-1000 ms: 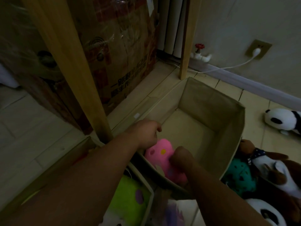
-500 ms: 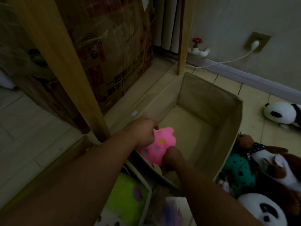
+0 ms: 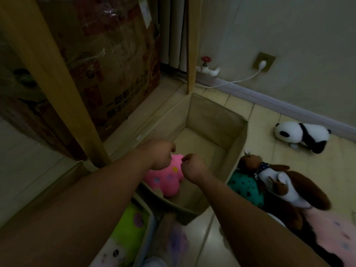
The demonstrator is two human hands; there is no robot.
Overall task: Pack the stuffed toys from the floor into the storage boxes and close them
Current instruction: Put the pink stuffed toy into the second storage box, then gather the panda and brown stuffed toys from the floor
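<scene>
One toy is packed so far in the beige storage box (image 3: 215,120) at the middle of the frame: the pink stuffed toy (image 3: 165,180) lies on its floor against the near wall, and the rest of the box is bare. At the bottom left a second box (image 3: 148,228) already holds a green stuffed toy (image 3: 129,226). Plenty is left on the floor. A panda (image 3: 300,134) sits alone at the right, well apart from the box. Just beside the box's right wall lie a teal toy (image 3: 246,187) and a brown and white toy (image 3: 277,180), with more soft things at the lower right that I cannot make out. Neither box is closed, so I would put the job at an early stage.

The left hand (image 3: 159,157) and the right hand (image 3: 192,167) hover over the pink toy with fingers curled in. Neither seems to be gripping it, though the dim light leaves some doubt.

A second ago both hands were pressed down on the pink toy inside the box. They have since lifted off it, and the toy has settled lower and flatter against the near wall.
</scene>
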